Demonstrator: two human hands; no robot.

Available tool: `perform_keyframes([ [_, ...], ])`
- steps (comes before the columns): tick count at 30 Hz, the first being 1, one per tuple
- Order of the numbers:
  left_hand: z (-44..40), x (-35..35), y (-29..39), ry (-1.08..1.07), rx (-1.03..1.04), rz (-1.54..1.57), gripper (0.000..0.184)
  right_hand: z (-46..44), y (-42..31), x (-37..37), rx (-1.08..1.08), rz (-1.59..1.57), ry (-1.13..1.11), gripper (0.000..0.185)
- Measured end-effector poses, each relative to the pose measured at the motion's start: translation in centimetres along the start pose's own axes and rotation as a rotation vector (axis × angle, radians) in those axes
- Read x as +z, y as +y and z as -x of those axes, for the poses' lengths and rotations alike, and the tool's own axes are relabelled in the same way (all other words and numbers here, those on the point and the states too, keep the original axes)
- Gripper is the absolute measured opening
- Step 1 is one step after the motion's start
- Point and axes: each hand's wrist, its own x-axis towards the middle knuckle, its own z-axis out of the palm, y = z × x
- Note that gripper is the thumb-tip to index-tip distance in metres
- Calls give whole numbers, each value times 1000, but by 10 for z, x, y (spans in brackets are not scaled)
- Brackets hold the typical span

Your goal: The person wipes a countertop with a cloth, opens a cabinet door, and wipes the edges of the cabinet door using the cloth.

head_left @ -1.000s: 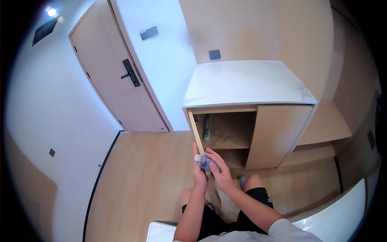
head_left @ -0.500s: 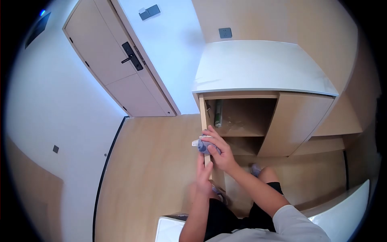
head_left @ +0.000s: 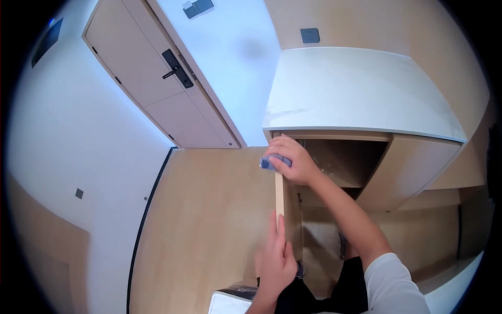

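Observation:
A low wooden cabinet [head_left: 423,170] with a white marbled top has its left door [head_left: 280,201] swung open, seen nearly edge-on. My right hand [head_left: 293,159] is wrapped round a blue-grey cloth [head_left: 272,162] at the upper end of the door's edge, just under the cabinet top. Lower down, my left hand [head_left: 278,256] touches the lower part of the same door, its fingers stretched along both sides of the edge. Behind my right forearm, a shelf inside the cabinet is partly hidden.
At the left is a closed door [head_left: 141,68] with a black handle [head_left: 178,69]. A white-topped object [head_left: 228,303] stands at the bottom, by my legs. Another white surface [head_left: 460,288] lies at the lower right. A wall socket [head_left: 310,35] is above the cabinet.
My right hand has moved up along the door edge with the cloth. My left hand has come away from the cloth and moved lower on the door. The view has shifted too.

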Motion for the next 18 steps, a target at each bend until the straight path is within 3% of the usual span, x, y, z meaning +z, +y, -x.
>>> perform_keyframes([
  [7,4,0,-5,31,4,-27,74,-18,33,10,-10,-55,64,16],
  [10,1,10,-20,74,97,38,74,-11,25,12,66,-18,94,15],
  [13,3,9,-12,80,31,87,72,-14,13,20,12,22,108,14],
  [16,2,13,-15,88,-32,328,75,4,-16,14,18,33,57,14],
  [18,2,18,-15,176,15,322,79,17,-36,17,41,44,30,13],
])
